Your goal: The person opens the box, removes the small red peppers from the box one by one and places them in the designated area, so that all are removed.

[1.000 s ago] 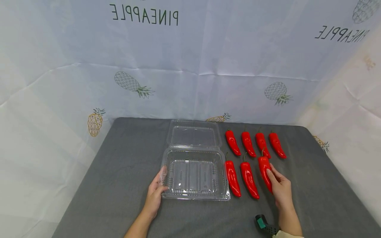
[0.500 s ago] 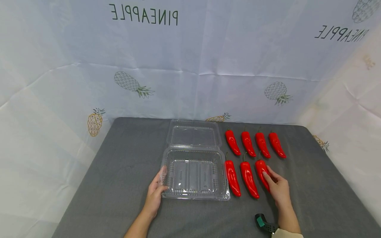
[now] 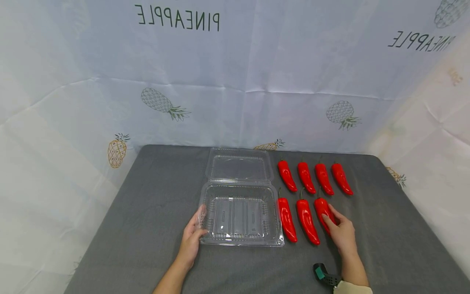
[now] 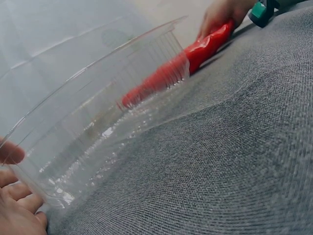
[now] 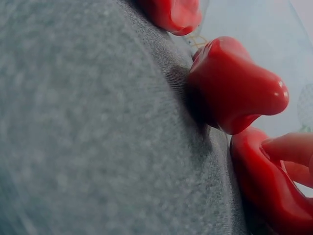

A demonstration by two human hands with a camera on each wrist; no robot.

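Observation:
My left hand grips the left wall of a clear plastic clamshell container, thumb over the rim. Its lid lies folded back behind it; nothing is inside. With thumb and fingers my right hand pinches a red chili pepper, the rightmost of three in the front row. In the right wrist view that pepper lies low against the cloth, fingertips on its upper side. The middle pepper and the left one lie beside it, the left close to the container's right rim.
A back row of several red peppers lies behind the front one. Grey cloth covers the table. A white pineapple-print sheet hangs behind and at both sides. A black and green wrist device sits at my right wrist.
My right hand has brought the held pepper down and slightly left, into line with the front row, then shifted a little more. The left hand and container stay put.

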